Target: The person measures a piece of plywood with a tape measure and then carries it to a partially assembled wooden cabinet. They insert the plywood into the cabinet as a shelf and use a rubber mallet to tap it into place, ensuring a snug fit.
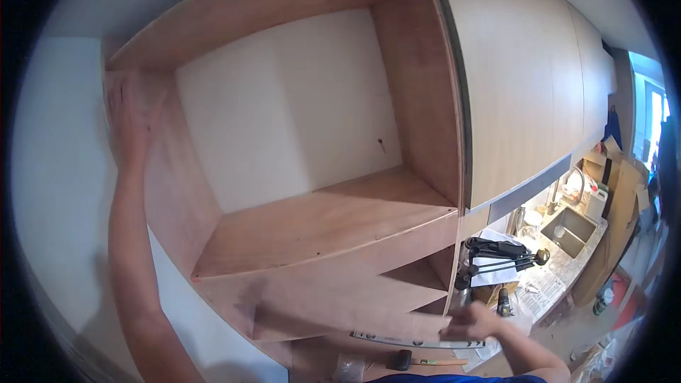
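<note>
An open wooden cabinet [305,241] fills the middle of the head view, with a pale back panel [284,106]. My left arm reaches up along its left side, and my left hand [128,117] rests on the front of the left side panel near the top corner, fingers stretched upward. Low on the right, my right hand [474,321] is beside the right end of the lower wooden section [319,305]. Its fingers are curled; whatever they grip, if anything, cannot be made out. That lower section looks smeared by motion.
A spirit level [418,340] and a hammer [404,360] lie below the cabinet. To the right, a drill [504,303] and black stands [500,250] sit on the counter before a sink [567,231]. Closed pale cabinet doors [521,78] adjoin; cardboard [616,220] leans at far right.
</note>
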Demonstrator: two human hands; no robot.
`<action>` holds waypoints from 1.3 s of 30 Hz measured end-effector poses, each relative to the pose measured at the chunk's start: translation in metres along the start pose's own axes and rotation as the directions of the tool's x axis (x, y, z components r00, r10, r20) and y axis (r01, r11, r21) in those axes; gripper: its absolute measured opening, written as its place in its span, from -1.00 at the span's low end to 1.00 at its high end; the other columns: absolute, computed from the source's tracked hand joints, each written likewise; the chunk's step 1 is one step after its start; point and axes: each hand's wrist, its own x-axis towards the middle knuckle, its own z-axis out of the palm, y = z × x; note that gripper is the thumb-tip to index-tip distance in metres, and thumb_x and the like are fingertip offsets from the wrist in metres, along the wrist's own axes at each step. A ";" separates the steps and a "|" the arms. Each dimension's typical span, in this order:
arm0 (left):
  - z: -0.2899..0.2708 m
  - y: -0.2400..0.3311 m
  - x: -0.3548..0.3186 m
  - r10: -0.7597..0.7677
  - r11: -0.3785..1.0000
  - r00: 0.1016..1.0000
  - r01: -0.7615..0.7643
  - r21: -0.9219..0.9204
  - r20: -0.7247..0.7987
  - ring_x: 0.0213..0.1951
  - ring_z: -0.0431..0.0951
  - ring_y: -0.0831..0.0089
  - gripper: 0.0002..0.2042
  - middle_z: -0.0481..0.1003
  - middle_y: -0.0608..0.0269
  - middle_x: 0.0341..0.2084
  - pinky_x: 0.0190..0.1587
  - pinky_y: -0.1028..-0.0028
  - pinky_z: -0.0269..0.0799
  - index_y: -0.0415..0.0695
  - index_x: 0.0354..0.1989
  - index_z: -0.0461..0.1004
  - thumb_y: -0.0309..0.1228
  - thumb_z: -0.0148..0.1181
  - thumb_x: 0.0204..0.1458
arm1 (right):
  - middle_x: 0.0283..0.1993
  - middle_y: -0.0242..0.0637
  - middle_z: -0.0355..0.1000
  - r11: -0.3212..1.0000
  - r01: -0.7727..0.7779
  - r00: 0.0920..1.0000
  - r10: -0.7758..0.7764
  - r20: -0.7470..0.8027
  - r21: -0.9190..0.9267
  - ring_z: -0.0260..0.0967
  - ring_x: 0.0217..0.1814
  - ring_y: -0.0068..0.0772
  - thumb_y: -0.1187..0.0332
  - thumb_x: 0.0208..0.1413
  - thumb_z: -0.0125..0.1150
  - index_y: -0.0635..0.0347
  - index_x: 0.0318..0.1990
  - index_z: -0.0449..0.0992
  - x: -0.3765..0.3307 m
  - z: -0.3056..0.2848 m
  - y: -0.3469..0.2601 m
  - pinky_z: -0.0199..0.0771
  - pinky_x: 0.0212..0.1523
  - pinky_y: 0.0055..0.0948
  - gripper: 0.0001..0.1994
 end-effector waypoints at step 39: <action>0.056 -0.021 0.190 0.028 0.981 0.783 0.098 -0.167 0.621 -0.16 0.66 0.35 -0.41 0.69 0.14 -0.23 -0.03 0.32 0.51 -0.20 -0.02 0.67 0.08 0.46 -0.01 | 0.05 -0.16 0.62 0.848 0.267 0.618 -0.516 0.593 0.459 0.60 0.03 -0.23 0.14 0.20 0.38 0.13 0.11 0.61 0.120 0.091 0.051 0.54 0.09 -0.31 -0.60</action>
